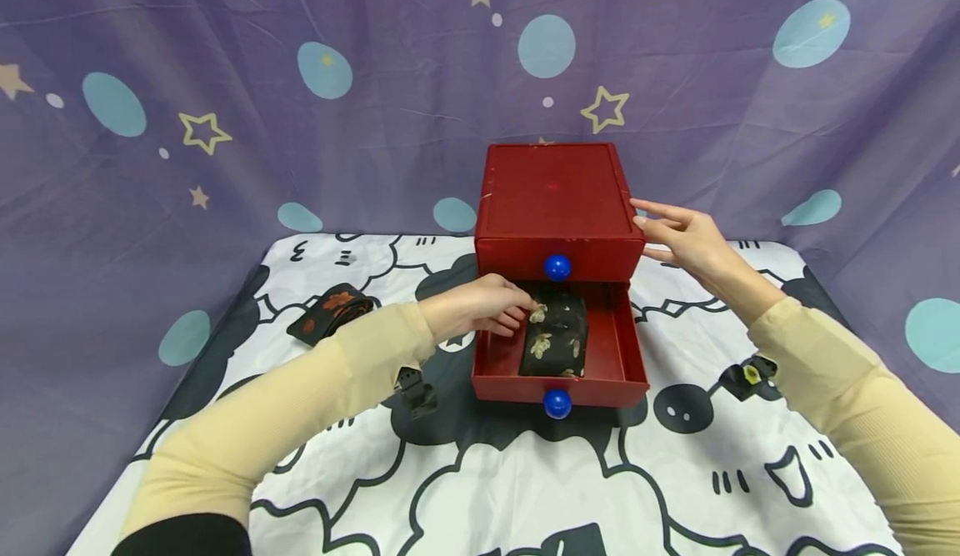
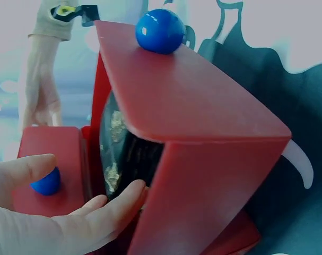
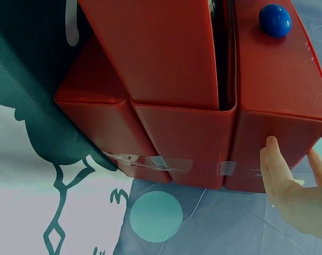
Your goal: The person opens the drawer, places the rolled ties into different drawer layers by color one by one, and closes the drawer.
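Observation:
A red drawer cabinet (image 1: 555, 193) stands on the cloth, its open drawer (image 1: 611, 348) pulled out toward me. Inside lies a folded black cloth strip with pale gold flowers (image 1: 555, 335). My left hand (image 1: 483, 302) is over the drawer's left wall, fingertips near the strip's left edge. Its thumb and fingers stand apart in the left wrist view, with a blue knob (image 2: 46, 181) behind the thumb. My right hand (image 1: 686, 243) rests extended fingers against the cabinet's right side; in the right wrist view those fingers (image 3: 275, 159) lie along the upper unit.
A rolled black fabric strip with orange flowers (image 1: 330, 310) lies on the table left of the cabinet. The patterned tablecloth (image 1: 547, 481) spreads out in front. A purple curtain (image 1: 420, 64) hangs close behind. Clear tape (image 3: 176, 163) runs across the cabinet's side.

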Available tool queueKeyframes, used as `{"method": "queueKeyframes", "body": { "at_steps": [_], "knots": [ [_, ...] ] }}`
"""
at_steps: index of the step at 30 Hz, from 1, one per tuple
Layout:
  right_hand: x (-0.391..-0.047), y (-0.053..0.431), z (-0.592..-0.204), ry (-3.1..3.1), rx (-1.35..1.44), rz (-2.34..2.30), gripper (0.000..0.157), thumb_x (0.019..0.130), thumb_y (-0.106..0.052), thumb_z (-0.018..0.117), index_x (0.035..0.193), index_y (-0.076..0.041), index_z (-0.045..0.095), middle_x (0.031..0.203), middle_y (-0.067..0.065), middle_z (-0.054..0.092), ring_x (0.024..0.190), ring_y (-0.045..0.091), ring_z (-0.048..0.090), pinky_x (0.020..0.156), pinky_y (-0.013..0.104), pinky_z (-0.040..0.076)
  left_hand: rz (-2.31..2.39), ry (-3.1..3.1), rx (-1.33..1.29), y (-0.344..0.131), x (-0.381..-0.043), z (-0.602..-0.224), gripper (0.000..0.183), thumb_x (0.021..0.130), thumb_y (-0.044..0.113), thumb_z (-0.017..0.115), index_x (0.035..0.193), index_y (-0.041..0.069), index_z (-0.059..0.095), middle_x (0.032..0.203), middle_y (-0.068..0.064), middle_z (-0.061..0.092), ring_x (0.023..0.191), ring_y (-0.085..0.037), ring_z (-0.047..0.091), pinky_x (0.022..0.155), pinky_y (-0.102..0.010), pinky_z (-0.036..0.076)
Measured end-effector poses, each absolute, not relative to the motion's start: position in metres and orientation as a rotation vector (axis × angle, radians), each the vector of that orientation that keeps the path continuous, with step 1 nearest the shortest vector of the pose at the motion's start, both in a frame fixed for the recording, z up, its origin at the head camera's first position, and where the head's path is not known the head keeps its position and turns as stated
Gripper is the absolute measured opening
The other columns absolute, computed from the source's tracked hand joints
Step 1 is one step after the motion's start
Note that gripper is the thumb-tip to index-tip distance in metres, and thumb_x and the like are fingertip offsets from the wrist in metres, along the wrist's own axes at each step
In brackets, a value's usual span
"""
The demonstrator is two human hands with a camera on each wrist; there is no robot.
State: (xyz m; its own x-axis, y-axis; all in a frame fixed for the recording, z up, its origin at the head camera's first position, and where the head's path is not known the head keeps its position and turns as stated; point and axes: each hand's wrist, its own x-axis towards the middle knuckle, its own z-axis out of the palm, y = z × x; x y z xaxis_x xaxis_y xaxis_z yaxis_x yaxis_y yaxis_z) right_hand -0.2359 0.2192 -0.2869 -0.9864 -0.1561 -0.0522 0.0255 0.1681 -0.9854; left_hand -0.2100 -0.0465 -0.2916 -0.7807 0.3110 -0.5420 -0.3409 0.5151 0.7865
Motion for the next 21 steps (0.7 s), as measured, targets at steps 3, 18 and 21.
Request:
{"method": "queueKeyframes", "body": {
  "at_steps": [3, 18, 21],
  "knots": [
    [-0.236, 0.219, -0.287, 2.29, -0.132, -1.94, 0.057, 0.083, -0.031, 0.059, 0.134, -0.013, 0.04, 0.131, 0.013, 0.039, 0.097, 0.003, 0.054, 0.077, 0.024, 0.048, 1.312, 2.09, 0.011, -0.05, -0.207, -0.288, 0.03, 0.088, 0.016, 0.051, 0.111, -0.002, 0.056, 0.108, -0.018, 0.055, 0.094, -0.026, 0.053, 0.079, -0.032, 0.048],
    [-0.236, 0.219, -0.287, 2.291, -0.14, -1.942, 0.057, 0.083, -0.03, 0.059, 0.134, -0.012, 0.04, 0.128, 0.011, 0.042, 0.098, 0.004, 0.054, 0.076, 0.023, 0.048, 1.373, 2.145, 0.276, -0.061, -0.185, -0.279, 0.034, 0.09, 0.012, 0.048, 0.119, -0.004, 0.05, 0.117, -0.017, 0.054, 0.105, -0.032, 0.053, 0.083, -0.035, 0.046],
    [-0.236, 0.219, -0.288, 2.292, -0.147, -1.944, 0.057, 0.083, -0.031, 0.06, 0.134, -0.012, 0.04, 0.127, 0.01, 0.044, 0.098, 0.004, 0.054, 0.076, 0.023, 0.048, 1.364, 2.215, 0.386, -0.062, -0.179, -0.281, 0.032, 0.088, 0.012, 0.051, 0.116, -0.003, 0.053, 0.111, -0.015, 0.057, 0.101, -0.031, 0.054, 0.082, -0.036, 0.047]
  ]
}}
